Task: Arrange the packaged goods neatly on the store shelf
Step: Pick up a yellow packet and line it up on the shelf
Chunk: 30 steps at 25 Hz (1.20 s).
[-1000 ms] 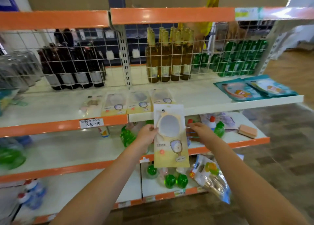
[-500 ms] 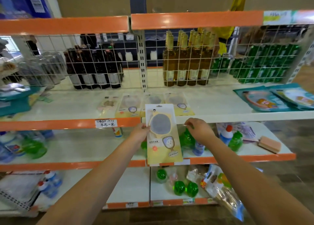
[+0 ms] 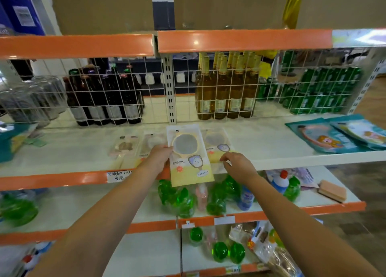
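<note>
Left hand (image 3: 158, 158) fingers pinched the yellow packet (image 3: 189, 157); right hand (image 3: 238, 166) fingers loose, empty. Best to lay it square beside its row on the shelf (image 3: 271, 145).

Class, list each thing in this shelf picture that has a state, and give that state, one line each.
Left hand: gripping the mirror pack.
Right hand: open, holding nothing.
Mirror pack: held tilted over the shelf edge.
Other packs: lying flat in a row.
Amber bottles: upright.
Dark bottles: upright.

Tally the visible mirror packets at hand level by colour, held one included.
Yellow: 3, the held packet in the left hand, one lying right of it, one left of it
Pale pink packet: 1
Total: 4
</note>
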Each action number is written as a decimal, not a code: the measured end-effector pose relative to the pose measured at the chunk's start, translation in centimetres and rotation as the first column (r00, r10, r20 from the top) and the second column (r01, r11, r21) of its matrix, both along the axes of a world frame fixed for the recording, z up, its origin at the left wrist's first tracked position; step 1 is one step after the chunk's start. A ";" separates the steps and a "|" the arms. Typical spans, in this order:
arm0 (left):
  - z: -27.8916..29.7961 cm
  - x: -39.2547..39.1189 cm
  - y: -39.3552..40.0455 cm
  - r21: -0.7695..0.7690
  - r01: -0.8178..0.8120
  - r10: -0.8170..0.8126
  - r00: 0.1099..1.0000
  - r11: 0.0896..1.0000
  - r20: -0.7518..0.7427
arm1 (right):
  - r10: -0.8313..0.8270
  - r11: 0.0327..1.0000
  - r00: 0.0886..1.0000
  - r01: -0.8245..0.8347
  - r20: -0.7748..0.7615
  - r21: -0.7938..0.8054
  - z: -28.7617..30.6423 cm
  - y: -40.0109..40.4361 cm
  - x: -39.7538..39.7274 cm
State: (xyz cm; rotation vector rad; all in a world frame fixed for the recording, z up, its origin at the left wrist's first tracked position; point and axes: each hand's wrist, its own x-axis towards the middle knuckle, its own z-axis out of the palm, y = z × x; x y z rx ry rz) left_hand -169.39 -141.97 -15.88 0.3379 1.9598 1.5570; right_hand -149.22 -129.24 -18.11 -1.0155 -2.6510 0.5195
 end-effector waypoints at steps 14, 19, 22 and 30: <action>-2.7 -6.9 5.3 -0.332 0.060 -0.164 0.942 0.941 -0.294 | -0.065 0.998 0.998 0.065 0.009 0.006 0.2 3.1 -4.9; -3.3 -6.9 5.5 -0.486 0.081 -0.360 0.778 0.870 -0.515 | -0.072 0.997 0.997 0.072 0.030 0.002 -0.3 3.4 -6.1; -3.7 -7.1 5.4 -0.544 0.062 -0.431 0.689 0.837 -0.584 | -0.067 0.998 0.997 0.067 0.046 0.000 -0.7 3.5 -6.3; -4.1 -6.4 4.5 -0.662 -0.006 -0.576 0.486 0.750 -0.657 | -0.054 0.998 0.994 0.053 0.095 0.016 -0.7 3.2 -6.5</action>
